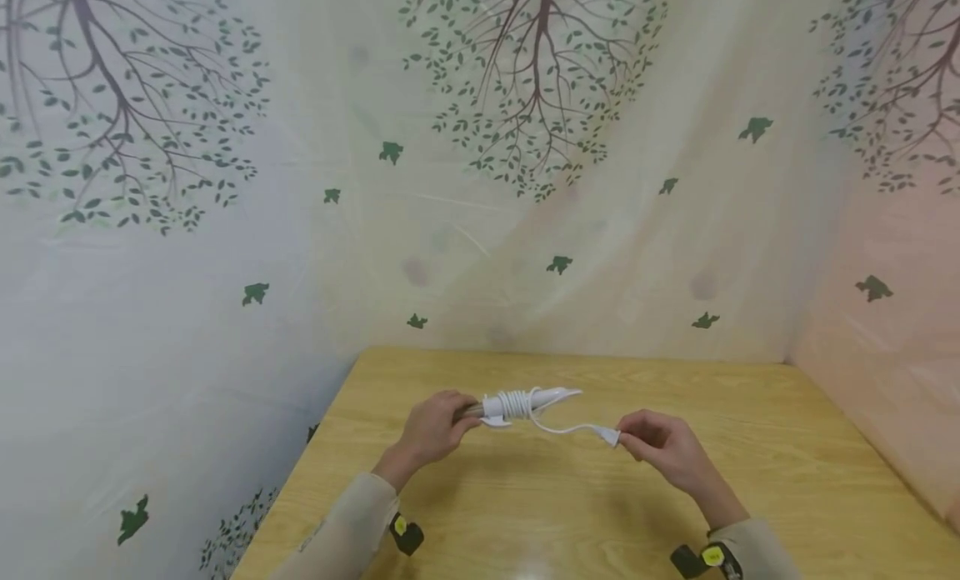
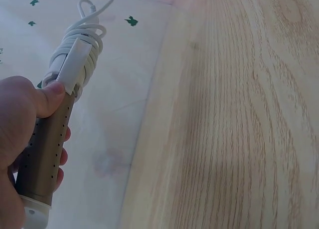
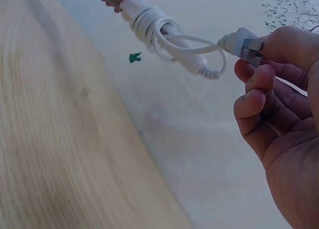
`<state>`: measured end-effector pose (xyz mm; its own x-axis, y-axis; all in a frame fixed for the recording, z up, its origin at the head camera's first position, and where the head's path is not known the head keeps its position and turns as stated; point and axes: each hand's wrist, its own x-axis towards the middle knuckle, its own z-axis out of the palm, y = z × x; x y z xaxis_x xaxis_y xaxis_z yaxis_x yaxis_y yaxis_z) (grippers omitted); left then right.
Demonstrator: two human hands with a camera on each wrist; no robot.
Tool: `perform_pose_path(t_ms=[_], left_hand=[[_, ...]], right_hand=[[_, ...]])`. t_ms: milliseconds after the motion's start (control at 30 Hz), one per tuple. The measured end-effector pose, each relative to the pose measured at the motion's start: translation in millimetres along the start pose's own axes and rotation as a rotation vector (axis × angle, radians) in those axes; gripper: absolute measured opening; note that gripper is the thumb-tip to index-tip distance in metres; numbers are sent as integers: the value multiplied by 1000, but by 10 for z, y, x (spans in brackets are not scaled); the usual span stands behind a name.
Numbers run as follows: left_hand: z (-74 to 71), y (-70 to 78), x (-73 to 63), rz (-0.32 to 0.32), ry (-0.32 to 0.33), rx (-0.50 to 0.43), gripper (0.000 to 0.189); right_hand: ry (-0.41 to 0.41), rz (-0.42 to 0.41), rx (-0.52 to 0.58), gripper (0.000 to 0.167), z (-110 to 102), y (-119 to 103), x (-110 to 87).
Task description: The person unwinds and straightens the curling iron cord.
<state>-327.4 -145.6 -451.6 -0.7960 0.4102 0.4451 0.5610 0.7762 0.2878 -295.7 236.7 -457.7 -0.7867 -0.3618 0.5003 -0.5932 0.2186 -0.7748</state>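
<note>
My left hand grips a curling iron by its brown perforated barrel, thumb beside the white clamp lever. The iron is held over the table, its white handle pointing right. Several turns of white power cord are wound round the handle. From the coils a loose length runs right to the plug, which my right hand pinches between thumb and finger. Flat metal prongs show by the thumb in the right wrist view. The other right-hand fingers curl loosely below the plug.
Beneath both hands spreads a wooden table with a light grain. Pale curtains printed with trees and green birds hang behind it and at both sides. Each wrist wears a dark strapped device, such as the left one.
</note>
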Motion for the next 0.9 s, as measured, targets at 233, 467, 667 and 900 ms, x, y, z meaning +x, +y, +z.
perform_pose_path(t_ms=[233, 467, 667, 900], left_hand=[[16, -34, 15, 0, -14, 9, 28], [16, -42, 11, 19, -3, 13, 26], [22, -28, -27, 25, -3, 16, 25], [35, -8, -85, 31, -24, 8, 27]], right_hand=[[-2, -88, 9, 18, -40, -137, 38], [19, -89, -10, 19, -59, -233, 66], [49, -107, -34, 20, -55, -340, 50], [64, -152, -15, 21, -35, -496, 39]])
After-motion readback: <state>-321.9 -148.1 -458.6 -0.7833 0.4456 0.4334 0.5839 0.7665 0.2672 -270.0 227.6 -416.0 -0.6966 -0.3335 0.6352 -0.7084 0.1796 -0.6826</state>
